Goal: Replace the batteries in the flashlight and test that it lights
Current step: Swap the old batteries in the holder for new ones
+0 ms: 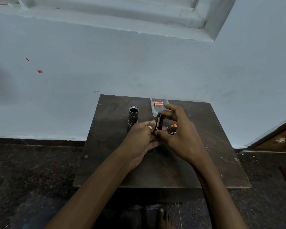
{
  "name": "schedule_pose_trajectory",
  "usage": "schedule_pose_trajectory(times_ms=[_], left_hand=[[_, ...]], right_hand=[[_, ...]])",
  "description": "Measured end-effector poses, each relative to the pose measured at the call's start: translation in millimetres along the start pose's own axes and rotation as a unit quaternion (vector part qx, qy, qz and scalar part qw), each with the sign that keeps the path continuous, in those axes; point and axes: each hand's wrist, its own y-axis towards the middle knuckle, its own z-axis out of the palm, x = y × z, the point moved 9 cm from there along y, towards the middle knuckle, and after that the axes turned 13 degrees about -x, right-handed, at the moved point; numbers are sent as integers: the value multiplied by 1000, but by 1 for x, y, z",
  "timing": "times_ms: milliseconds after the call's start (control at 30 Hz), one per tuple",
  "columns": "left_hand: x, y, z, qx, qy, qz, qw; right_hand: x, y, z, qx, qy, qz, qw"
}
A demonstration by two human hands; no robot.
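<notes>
The dark flashlight body (133,115) stands upright on the small table (205,162), its threaded end open and facing up, left of my hands. My left hand (139,139) grips the lower part of a black battery holder (159,123) with a battery seated in it. My right hand (178,129) pinches the same holder between thumb at the bottom and fingertips at the top. A clear plastic tray (153,111) behind my right hand holds two orange and gold batteries (157,103). Orange-tipped batteries (174,125) lie on the table, mostly hidden by my right hand.
The dark wooden table stands against a pale blue wall. The floor around it is dark speckled stone. A wooden door edge (277,138) is at the right. A bare foot (163,219) shows below the table's near edge.
</notes>
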Motion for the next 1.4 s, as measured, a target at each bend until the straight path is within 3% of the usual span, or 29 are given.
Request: schedule_pose_trajectory(times_ms=[367, 567, 867, 1167, 1267, 1400], left_hand=[[6, 1, 1, -2, -29, -33, 999], [9, -1, 1, -32, -31, -45, 998], [8, -3, 0, -44, -42, -66, 996], [8, -4, 1, -36, -44, -68, 996], [8, -5, 2, -35, -40, -68, 996], [7, -4, 1, -31, -42, -66, 996]], right_hand=[[-9, 8, 0, 46, -21, 28, 998], [-9, 54, -15, -59, -145, -21, 987], [-18, 119, 55, 102, -399, -64, 909], [-24, 119, 70, 160, -467, -108, 863], [-13, 118, 60, 133, -457, -111, 873], [16, 107, 10, -21, -325, -81, 942]])
